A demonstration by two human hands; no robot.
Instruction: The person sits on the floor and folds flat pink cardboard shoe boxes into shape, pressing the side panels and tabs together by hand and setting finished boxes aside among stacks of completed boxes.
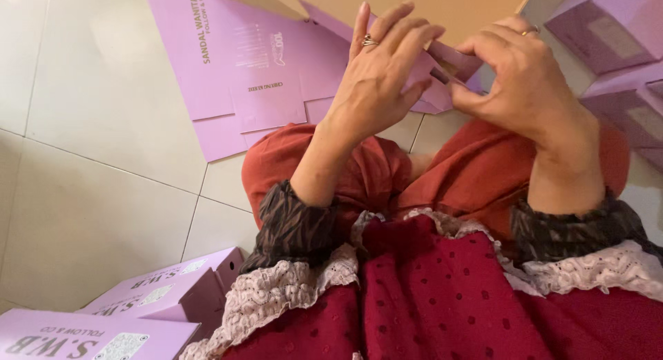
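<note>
— What is seen farthest to the left of the grip?

— Folded lilac boxes (148, 301) are stacked on the pale tiled floor (90, 194), well below and to the left of where the card is held. Above them, a flat, unfolded lilac carton sheet (242, 70) is spread on the tiles, and its upper right part is reached by the hands.

— How is the left hand set?

— The left hand (380, 77) is raised with its fingers (407, 32) stretched long and laid against a small flap (452, 60) of the lilac card. A ring (369, 40) is worn on one finger. The flap is pressed between these fingers and the thumb, so the hand is closed onto the card rather than spread free.

— And just right of that?

— The same flap is pinched from the other side by the right hand (532, 84), its fingers curled in and its thumb tip set against the card's edge. The two hands are almost touching, with the flap between them.

— What lies past the grip on the right?

— More lilac cartons (611, 49) are seen at the right edge, near the right hand. Below the grip, rust-red trousers (476, 173) and a dark red dotted garment (442, 298) are seen.
</note>
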